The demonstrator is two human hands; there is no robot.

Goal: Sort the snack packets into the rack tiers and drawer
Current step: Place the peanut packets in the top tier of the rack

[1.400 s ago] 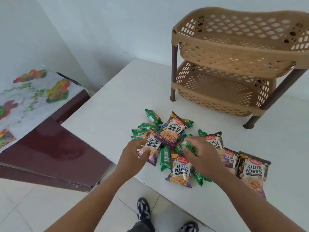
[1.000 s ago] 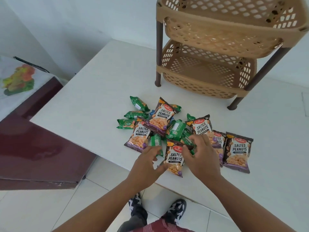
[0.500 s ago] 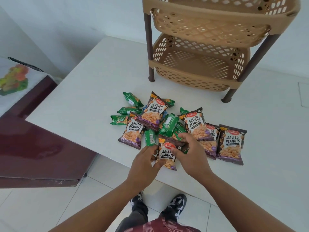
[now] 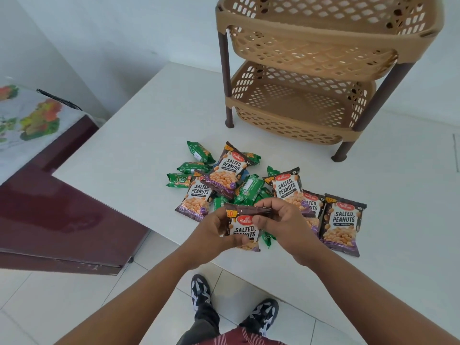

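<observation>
A heap of snack packets lies on the white table (image 4: 139,150): several dark salted peanut packets (image 4: 342,224) and several small green packets (image 4: 198,151). Both hands hold one salted peanut packet (image 4: 242,226) just above the table's front edge. My left hand (image 4: 211,231) grips its left side and my right hand (image 4: 281,220) pinches its top right corner. The tan two-tier rack (image 4: 306,100) stands behind the heap, and both tiers look empty. No drawer shows.
A maroon cabinet (image 4: 49,215) with a floral cloth (image 4: 27,120) stands lower at the left. White walls close the back. My shoes (image 4: 201,292) stand on the tiled floor below the table's edge.
Both hands left the middle of the heap, closed on the nearest salted peanut packet and lifted it slightly toward me. The view shifted lower and closer to the rack.
</observation>
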